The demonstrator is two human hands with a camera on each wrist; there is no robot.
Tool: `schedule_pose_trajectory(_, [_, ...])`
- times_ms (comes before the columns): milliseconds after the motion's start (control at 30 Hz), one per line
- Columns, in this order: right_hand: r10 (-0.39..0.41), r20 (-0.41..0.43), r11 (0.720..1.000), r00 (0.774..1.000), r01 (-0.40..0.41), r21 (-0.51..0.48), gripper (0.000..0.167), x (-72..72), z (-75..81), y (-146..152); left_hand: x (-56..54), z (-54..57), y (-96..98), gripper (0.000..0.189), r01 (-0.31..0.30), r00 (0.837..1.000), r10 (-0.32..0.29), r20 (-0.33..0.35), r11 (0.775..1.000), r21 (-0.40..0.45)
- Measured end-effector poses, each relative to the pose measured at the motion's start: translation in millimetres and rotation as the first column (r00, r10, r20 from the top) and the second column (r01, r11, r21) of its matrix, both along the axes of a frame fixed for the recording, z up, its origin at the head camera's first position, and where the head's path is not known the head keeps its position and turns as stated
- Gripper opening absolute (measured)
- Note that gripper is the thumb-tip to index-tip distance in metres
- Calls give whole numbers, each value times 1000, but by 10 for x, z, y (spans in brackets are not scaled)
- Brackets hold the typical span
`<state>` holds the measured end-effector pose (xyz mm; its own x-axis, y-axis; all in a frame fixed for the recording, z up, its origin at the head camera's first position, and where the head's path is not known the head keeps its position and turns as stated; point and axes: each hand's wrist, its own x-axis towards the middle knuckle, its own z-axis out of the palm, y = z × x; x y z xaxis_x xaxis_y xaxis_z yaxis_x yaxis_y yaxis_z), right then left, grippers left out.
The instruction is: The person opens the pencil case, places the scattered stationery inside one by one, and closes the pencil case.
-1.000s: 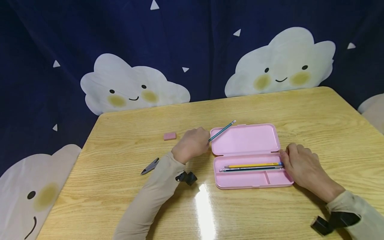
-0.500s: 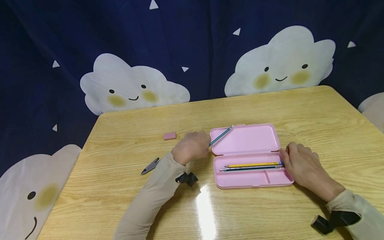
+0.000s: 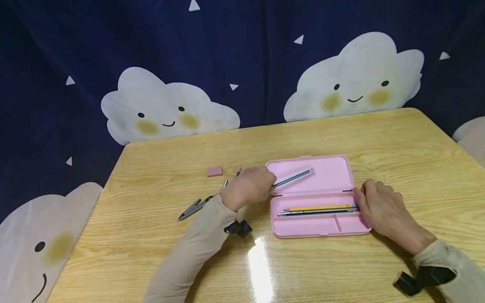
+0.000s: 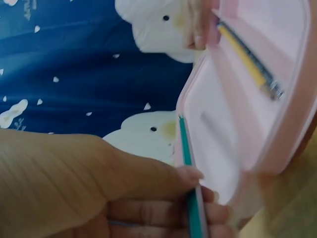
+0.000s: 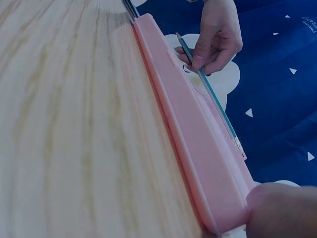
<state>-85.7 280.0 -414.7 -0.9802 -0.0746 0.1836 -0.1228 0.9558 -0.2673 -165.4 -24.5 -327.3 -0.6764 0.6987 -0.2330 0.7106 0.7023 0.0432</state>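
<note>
My left hand (image 3: 248,187) pinches a teal pencil (image 3: 293,178) between thumb and fingers, its eraser end reaching right, over the raised lid of the pink pencil case (image 3: 308,231). In the left wrist view the thumb lies across the pencil (image 4: 185,144). The right hand (image 3: 384,210) grips the right end of the case near the hinge. A yellow pencil (image 3: 318,208) and a dark pencil (image 3: 316,213) lie side by side in the case's long back compartment. The two front compartments hold nothing visible.
A pink eraser (image 3: 214,171) lies on the wooden table (image 3: 159,168) left of the case. A grey pen (image 3: 189,209) sits beside the left forearm, with more slim writing tools partly hidden behind the left hand. A patterned navy curtain (image 3: 257,63) hangs behind the table.
The left hand has moved slightly right, and the teal pencil has swung down to a flatter angle across the lid. Slim tools behind that hand have come into view. The right hand stays put.
</note>
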Motion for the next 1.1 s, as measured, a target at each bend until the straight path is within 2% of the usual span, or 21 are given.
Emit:
schedule_pose_trajectory(100, [-3,6,1000,1000,3,0,29,-2,4,-4,31,-46,61,18,52,998,-52,17,999,-1])
schedule_pose_trajectory(233, [-6,10,1000,1000,6,3,29,-10,10,-6,78,-79,118,19,83,996,-83,30,996,-11])
schedule_pose_trajectory(567, [-16,19,1000,1000,16,10,29,-14,20,-8,218,-130,270,20,152,988,-152,-4,988,-16])
schedule_pose_trajectory(700, [-21,15,1000,1000,21,6,29,-9,19,-10,294,-153,328,19,179,981,-181,-66,983,-40])
schedule_pose_trajectory(900, [-14,10,1000,1000,13,10,29,-8,3,-2,373,-231,394,13,206,960,-210,-185,978,-42])
schedule_pose_trajectory(1100, [-13,11,1000,1000,12,14,28,-5,3,-9,415,-296,445,12,192,960,-190,-206,981,-12])
